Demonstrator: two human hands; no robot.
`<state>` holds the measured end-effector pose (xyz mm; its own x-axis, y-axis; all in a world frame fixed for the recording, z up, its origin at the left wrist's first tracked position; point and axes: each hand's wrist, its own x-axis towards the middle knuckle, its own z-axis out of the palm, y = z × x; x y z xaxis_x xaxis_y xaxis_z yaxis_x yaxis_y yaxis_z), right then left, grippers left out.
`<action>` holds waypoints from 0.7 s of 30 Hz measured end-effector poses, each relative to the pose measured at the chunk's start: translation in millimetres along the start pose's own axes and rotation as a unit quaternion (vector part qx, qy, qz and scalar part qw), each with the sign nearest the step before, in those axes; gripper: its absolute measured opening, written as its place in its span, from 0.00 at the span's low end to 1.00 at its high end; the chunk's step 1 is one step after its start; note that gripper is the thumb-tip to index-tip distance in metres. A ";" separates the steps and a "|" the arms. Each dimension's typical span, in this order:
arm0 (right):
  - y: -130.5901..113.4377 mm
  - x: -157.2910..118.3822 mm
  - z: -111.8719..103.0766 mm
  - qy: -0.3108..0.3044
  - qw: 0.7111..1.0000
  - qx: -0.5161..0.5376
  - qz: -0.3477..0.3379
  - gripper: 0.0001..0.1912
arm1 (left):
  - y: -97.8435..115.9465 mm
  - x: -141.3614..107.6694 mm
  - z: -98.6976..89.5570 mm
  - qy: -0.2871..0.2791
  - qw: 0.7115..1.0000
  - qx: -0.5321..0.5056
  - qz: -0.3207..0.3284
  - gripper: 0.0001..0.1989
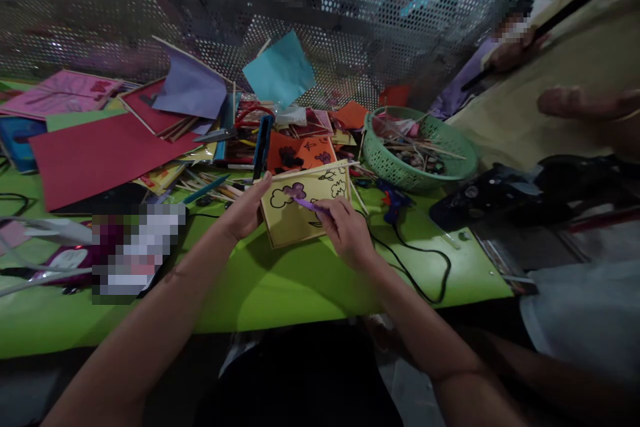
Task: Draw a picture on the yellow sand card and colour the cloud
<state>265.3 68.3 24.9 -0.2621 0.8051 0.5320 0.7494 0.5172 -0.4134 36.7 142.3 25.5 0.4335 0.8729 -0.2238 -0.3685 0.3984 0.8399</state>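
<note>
My left hand (246, 212) grips the left edge of a yellow card panel (295, 230) framed with thin sticks, holding it tilted above the table. Black outlines of clouds and birds are drawn on the panel, and one cloud is partly coloured purple. In my right hand (349, 230) is a purple marker (310, 203), pinched between the fingers, its tip at or close to the purple patch. Behind the panel lies an orange card (305, 149) with dark drawings. The fingers of my left hand behind the panel are hidden.
A green basket (420, 173) of sticks and scraps stands right of the panel, near a blue glue gun (394, 200) with a black cord. Red paper (110, 157), scissors (219, 136) and loose sticks crowd the left and back. Another person's hand (575, 103) shows at right.
</note>
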 end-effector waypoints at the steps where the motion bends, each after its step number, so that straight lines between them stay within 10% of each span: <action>1: 0.0 -0.1 -0.1 0.003 1.000 -0.001 0.005 0.12 | -0.6 0.6 -1.4 -0.001 1.000 -0.004 0.001 0.28; 21: 1.0 0.2 0.5 0.010 1.000 -0.006 0.015 0.14 | 3.1 -2.5 5.5 0.006 1.000 0.018 0.014 0.31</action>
<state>265.7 69.1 24.3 -0.2267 0.8142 0.5344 0.7641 0.4889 -0.4208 39.0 139.8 31.4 0.4131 0.8869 -0.2070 -0.3505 0.3646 0.8627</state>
